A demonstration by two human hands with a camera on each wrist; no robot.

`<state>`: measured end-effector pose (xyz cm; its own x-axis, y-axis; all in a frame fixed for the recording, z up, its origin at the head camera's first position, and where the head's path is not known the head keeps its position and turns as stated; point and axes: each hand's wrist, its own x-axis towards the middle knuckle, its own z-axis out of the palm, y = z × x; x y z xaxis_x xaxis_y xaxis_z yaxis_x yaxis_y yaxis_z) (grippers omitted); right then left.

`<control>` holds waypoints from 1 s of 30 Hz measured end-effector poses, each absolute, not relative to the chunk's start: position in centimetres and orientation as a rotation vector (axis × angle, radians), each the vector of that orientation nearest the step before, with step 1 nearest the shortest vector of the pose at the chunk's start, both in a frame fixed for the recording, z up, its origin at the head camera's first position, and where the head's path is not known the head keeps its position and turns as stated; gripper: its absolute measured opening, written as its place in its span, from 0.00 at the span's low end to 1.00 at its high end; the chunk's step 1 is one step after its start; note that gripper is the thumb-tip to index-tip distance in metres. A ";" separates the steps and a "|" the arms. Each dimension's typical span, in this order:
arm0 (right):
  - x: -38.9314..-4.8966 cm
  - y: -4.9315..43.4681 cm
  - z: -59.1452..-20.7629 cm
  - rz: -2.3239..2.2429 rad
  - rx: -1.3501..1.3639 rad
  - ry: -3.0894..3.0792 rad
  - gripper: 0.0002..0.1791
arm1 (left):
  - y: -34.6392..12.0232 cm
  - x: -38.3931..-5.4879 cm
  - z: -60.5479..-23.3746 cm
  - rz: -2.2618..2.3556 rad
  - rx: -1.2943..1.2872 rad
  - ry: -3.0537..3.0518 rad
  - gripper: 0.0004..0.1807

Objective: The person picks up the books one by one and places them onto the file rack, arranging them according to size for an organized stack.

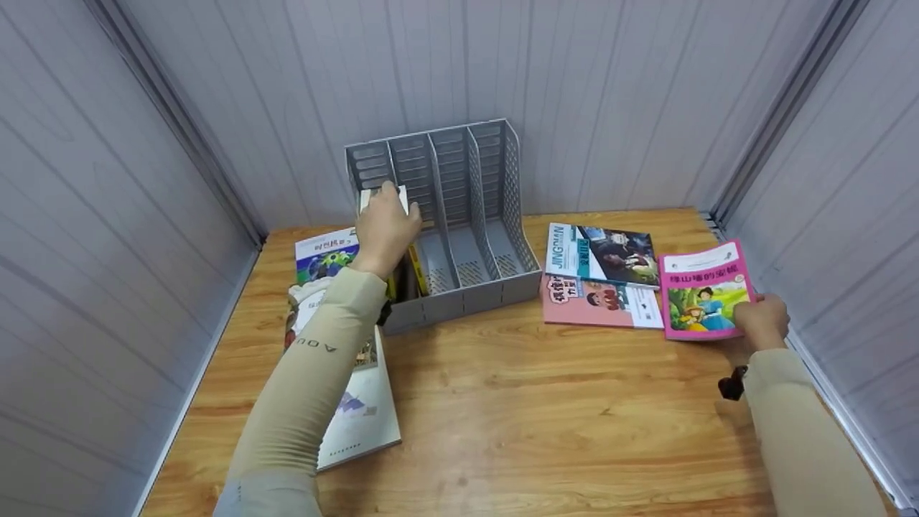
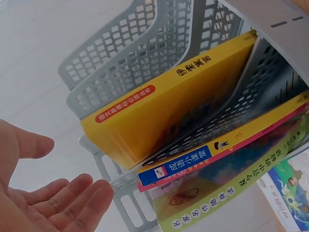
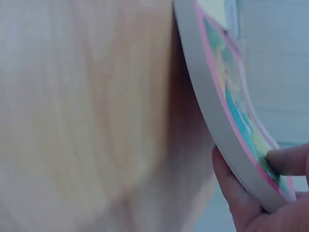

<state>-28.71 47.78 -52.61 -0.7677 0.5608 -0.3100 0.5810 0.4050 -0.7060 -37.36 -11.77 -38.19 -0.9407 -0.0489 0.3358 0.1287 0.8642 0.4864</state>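
A grey file organizer [image 1: 482, 293] with several upright compartments stands near the back wall. My left hand [image 1: 388, 233] is over its left end, by the top of the books there. In the left wrist view the thumb and fingers are spread, apart from a thick yellow book [image 2: 164, 96]. Beside that, past a divider, stand a thin book with a blue label [image 2: 188, 166] and a green-spined book [image 2: 207, 203]. On the right, my right hand [image 1: 764, 321] pinches the lower right edge of a pink-bordered book [image 1: 700, 278]. The right wrist view shows this book [image 3: 205, 92] bent and tilted up from the tabletop.
Left of the organizer lie a blue-green picture book [image 1: 323, 262] and a white book [image 1: 370, 416], partly behind my left arm. A dark-covered book [image 1: 610, 251] overlaps a pink book [image 1: 574, 305] on the right. Panel walls [image 1: 847, 179] border the wooden table [image 1: 546, 416].
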 end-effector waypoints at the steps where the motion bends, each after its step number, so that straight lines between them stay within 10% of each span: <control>1: -28.8 47.6 -52.3 -1.323 1.059 2.649 0.39 | -11.8 -37.2 -38.2 -0.750 -0.075 -2.682 0.23; 30: -29.2 39.1 -47.2 -2.098 0.489 2.776 0.11 | -9.9 -35.1 -41.0 -1.131 -0.691 -2.308 0.14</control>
